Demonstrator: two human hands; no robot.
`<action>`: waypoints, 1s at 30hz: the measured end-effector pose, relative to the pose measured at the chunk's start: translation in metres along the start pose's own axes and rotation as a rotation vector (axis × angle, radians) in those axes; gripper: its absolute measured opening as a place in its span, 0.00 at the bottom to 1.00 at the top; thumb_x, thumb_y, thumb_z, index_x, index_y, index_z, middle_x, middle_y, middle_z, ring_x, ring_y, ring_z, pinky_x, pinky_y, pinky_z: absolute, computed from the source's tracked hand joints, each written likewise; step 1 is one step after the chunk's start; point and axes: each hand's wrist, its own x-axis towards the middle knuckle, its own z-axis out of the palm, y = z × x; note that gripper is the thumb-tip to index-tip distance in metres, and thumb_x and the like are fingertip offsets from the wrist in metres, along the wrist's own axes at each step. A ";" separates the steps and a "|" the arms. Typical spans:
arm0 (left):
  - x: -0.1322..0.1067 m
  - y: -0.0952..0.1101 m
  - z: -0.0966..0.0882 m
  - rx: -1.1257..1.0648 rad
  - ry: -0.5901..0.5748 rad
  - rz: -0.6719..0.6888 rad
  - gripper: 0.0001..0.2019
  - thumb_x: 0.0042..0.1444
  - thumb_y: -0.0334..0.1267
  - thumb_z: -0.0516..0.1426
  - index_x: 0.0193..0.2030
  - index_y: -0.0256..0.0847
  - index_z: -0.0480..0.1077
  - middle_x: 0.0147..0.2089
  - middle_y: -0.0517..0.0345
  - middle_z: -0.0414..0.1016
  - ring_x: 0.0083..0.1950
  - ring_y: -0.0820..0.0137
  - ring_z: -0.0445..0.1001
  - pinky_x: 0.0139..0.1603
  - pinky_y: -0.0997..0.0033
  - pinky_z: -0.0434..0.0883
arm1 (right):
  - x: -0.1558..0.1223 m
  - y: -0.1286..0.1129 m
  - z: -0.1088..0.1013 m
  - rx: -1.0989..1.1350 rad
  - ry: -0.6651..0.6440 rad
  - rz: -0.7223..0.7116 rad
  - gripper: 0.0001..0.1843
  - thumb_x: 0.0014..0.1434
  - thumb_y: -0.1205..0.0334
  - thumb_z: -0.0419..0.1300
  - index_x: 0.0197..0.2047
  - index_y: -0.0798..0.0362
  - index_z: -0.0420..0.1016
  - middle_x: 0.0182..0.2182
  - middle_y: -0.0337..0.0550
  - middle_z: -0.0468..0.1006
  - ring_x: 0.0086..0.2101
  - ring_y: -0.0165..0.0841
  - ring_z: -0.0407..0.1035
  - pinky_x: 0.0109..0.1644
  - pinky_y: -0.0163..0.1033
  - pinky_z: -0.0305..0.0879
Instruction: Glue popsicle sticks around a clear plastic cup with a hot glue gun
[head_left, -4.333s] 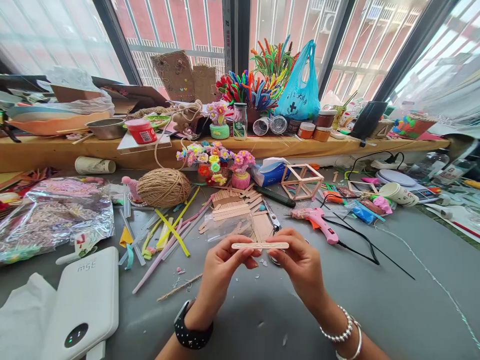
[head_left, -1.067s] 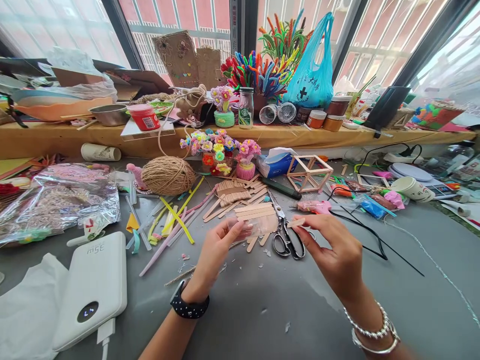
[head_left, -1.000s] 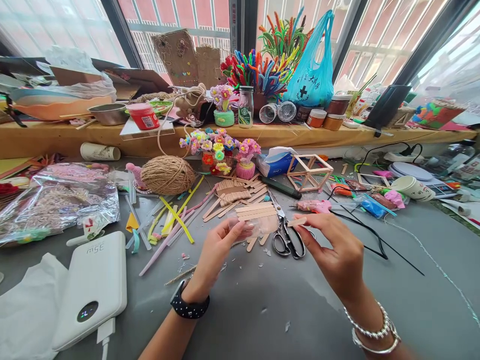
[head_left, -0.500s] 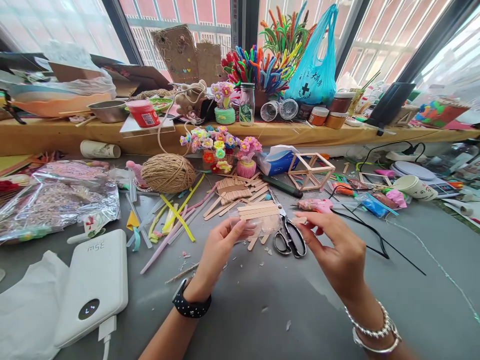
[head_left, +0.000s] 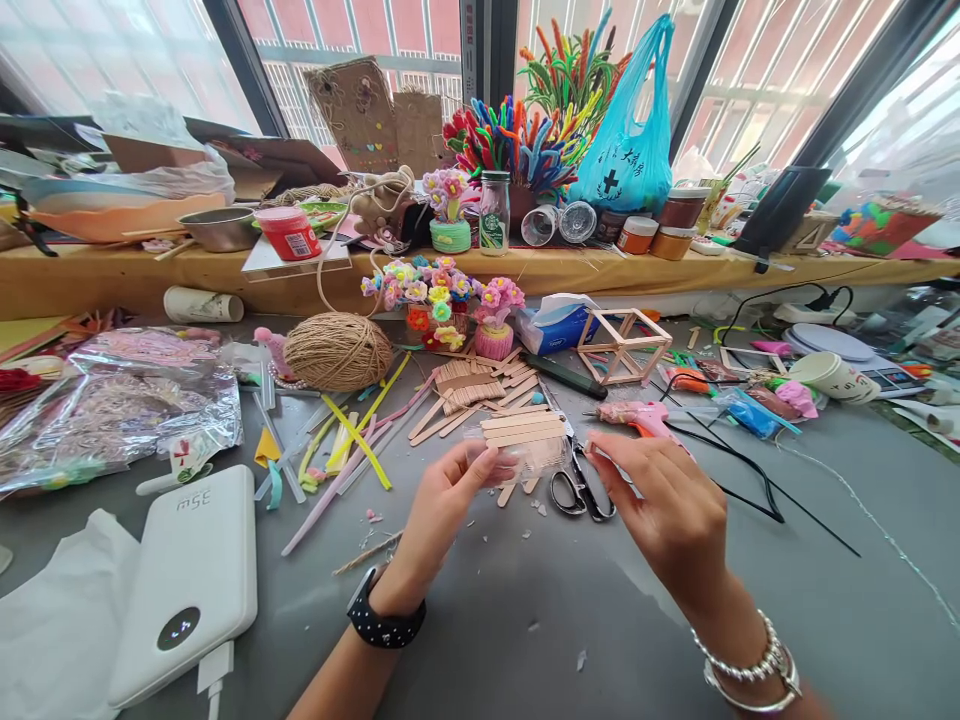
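My left hand [head_left: 455,490] grips the left edge of a clear plastic piece [head_left: 512,466]. Several wooden craft sticks [head_left: 525,428] lie side by side across its top. To the right of it, my right hand [head_left: 660,490] has thumb and fingertips pinched together; what they hold, if anything, is too small to make out. Black-handled scissors [head_left: 568,494] lie on the table between the hands, partly covered by the plastic and my right fingers. Just beyond the right hand rests a pink glue gun [head_left: 634,414].
Behind the hands are a pile of craft sticks [head_left: 469,388], a twine ball [head_left: 337,352], a green-handled cutter [head_left: 562,376] and a wooden stick frame [head_left: 624,345]. A white power bank [head_left: 191,570] lies at left. Black cable [head_left: 750,478] curls at right.
My right hand has turned and moved slightly left, toward the plastic piece. The light-coloured bit seen at its fingertips is now mostly hidden. My left hand keeps its hold with little movement.
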 end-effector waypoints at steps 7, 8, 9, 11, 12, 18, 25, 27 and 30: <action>-0.002 0.000 0.003 0.005 -0.046 0.032 0.11 0.54 0.43 0.55 0.36 0.37 0.70 0.39 0.54 0.78 0.39 0.69 0.76 0.44 0.71 0.70 | 0.000 -0.003 0.001 0.009 -0.035 -0.044 0.16 0.51 0.74 0.59 0.44 0.54 0.70 0.34 0.43 0.79 0.33 0.32 0.71 0.39 0.38 0.66; -0.002 0.000 0.004 0.012 -0.055 0.033 0.11 0.53 0.42 0.55 0.37 0.37 0.70 0.40 0.54 0.78 0.39 0.69 0.76 0.44 0.71 0.69 | 0.000 -0.003 0.001 0.012 -0.038 -0.051 0.16 0.51 0.75 0.59 0.44 0.54 0.71 0.34 0.43 0.79 0.33 0.32 0.71 0.39 0.38 0.66; -0.003 0.001 0.005 0.021 -0.065 0.033 0.11 0.53 0.42 0.56 0.37 0.37 0.71 0.40 0.54 0.78 0.40 0.69 0.76 0.44 0.71 0.69 | 0.000 -0.004 0.001 0.012 -0.038 -0.058 0.16 0.50 0.76 0.59 0.43 0.55 0.71 0.34 0.43 0.79 0.33 0.32 0.71 0.39 0.38 0.66; -0.005 0.003 0.008 0.039 -0.078 0.032 0.10 0.53 0.41 0.56 0.38 0.37 0.71 0.40 0.55 0.78 0.40 0.69 0.76 0.44 0.72 0.69 | 0.000 -0.006 0.001 0.002 -0.039 -0.077 0.16 0.49 0.78 0.59 0.42 0.58 0.72 0.33 0.44 0.79 0.33 0.33 0.71 0.39 0.38 0.66; -0.006 0.004 0.009 0.044 -0.080 0.034 0.10 0.52 0.41 0.56 0.38 0.37 0.71 0.40 0.55 0.78 0.39 0.69 0.76 0.43 0.73 0.69 | 0.000 -0.007 0.001 -0.008 -0.044 -0.088 0.15 0.48 0.78 0.59 0.41 0.59 0.73 0.33 0.45 0.79 0.33 0.33 0.70 0.38 0.38 0.65; -0.007 0.004 0.012 0.078 -0.078 0.099 0.08 0.51 0.38 0.58 0.36 0.38 0.72 0.38 0.56 0.78 0.39 0.68 0.76 0.41 0.73 0.70 | 0.001 -0.009 -0.002 -0.059 -0.098 -0.117 0.14 0.49 0.76 0.60 0.41 0.60 0.74 0.34 0.45 0.79 0.32 0.34 0.69 0.38 0.39 0.64; -0.007 0.001 0.011 0.167 -0.100 0.155 0.09 0.51 0.39 0.57 0.38 0.38 0.72 0.40 0.55 0.77 0.42 0.66 0.74 0.43 0.71 0.69 | 0.001 -0.011 0.000 -0.047 -0.143 -0.141 0.13 0.50 0.77 0.57 0.40 0.59 0.75 0.33 0.46 0.79 0.31 0.33 0.67 0.36 0.38 0.62; -0.007 0.000 0.012 0.173 -0.102 0.168 0.09 0.51 0.39 0.57 0.38 0.38 0.72 0.40 0.54 0.77 0.42 0.66 0.74 0.43 0.71 0.70 | 0.001 -0.012 0.001 -0.048 -0.149 -0.151 0.13 0.51 0.77 0.57 0.39 0.59 0.76 0.33 0.45 0.79 0.31 0.33 0.67 0.35 0.38 0.61; -0.007 0.000 0.012 0.186 -0.105 0.187 0.09 0.51 0.40 0.57 0.38 0.39 0.72 0.40 0.55 0.77 0.41 0.66 0.74 0.42 0.72 0.70 | 0.000 -0.013 0.001 -0.044 -0.158 -0.154 0.13 0.52 0.76 0.57 0.40 0.59 0.76 0.33 0.44 0.79 0.30 0.33 0.66 0.34 0.38 0.60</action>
